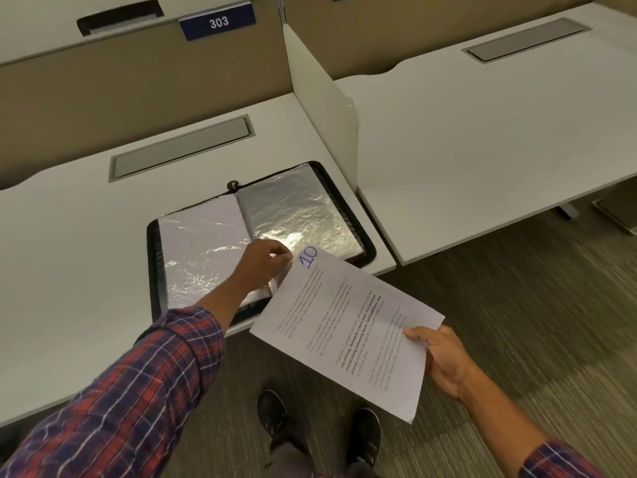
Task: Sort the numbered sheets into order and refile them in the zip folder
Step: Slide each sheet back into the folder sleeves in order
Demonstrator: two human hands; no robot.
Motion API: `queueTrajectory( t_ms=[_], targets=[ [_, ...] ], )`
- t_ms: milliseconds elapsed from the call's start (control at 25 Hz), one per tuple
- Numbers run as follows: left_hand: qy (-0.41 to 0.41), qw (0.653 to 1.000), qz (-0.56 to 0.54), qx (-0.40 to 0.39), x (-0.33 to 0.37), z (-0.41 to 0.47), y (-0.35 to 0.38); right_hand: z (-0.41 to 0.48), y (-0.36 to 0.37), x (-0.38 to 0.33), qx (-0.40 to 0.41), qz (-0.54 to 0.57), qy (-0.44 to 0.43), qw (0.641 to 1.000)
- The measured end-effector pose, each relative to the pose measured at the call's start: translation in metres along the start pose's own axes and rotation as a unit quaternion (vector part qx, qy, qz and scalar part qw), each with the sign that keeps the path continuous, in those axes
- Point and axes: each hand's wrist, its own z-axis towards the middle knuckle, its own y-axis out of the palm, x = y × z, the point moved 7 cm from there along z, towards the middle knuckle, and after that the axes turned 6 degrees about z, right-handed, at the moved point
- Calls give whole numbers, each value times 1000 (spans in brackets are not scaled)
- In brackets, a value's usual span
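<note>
— Filing sheet 10 (348,326)?
— Yes: your right hand (444,360) pinches its 4 o'clock corner, and your left hand (270,260) pinches a sleeve (267,288) at the open zip folder's (155,267) 6 o'clock. Next, slide it in.

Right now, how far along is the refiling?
Done: the zip folder lies open on the desk, and its left-hand page seems to hold a white sheet already. In hand: the right hand holds the sheet marked 10, while the left hand pinches a plastic sleeve by its edge near the spine. Left: slipping sheet 10 in and zipping up; whether more sheets follow cannot be told.
</note>
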Motion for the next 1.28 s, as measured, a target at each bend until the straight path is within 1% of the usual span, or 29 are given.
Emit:
queueTrajectory(
  t_ms=[120,320,480,560,680,760,840,880,960,1040,1080,1120,1200,1280],
  targets=[
    [-14,1000,5,9,-1,-1,4,-1,-1,-1,2,-19,-8,1000],
    [30,999,39,11,11,-8,7,-1,1,-2,26,-25,-25,999],
    [62,992,91,59,17,-15,9,-2,8,-2,37,-20,-33,999],
    [68,989,109,68,19,-17,12,-3,14,-2,37,-10,-40,998],
    [63,988,129,53,19,-19,21,-1,19,-1,47,18,-54,997],
    [47,988,140,47,15,-19,27,0,21,3,51,15,-55,997],
    [27,986,159,39,8,-17,35,-1,24,4,61,-28,-69,995],
    [20,985,168,36,4,-17,39,-1,24,1,77,-63,-90,991],
    [9,984,173,38,1,-16,42,-3,25,-10,128,-154,-153,968],
    [4,985,169,42,1,-15,42,-1,32,-22,163,-270,-222,923],
    [4,985,169,44,2,-15,41,-1,40,-28,166,-326,-262,893],
    [5,985,169,45,2,-15,41,-1,53,-33,155,-376,-310,859],
    [10,984,174,47,3,-16,41,-1,87,-41,96,-441,-403,796],
    [13,982,180,51,2,-16,42,0,120,-42,31,-486,-457,744]
  ],
)
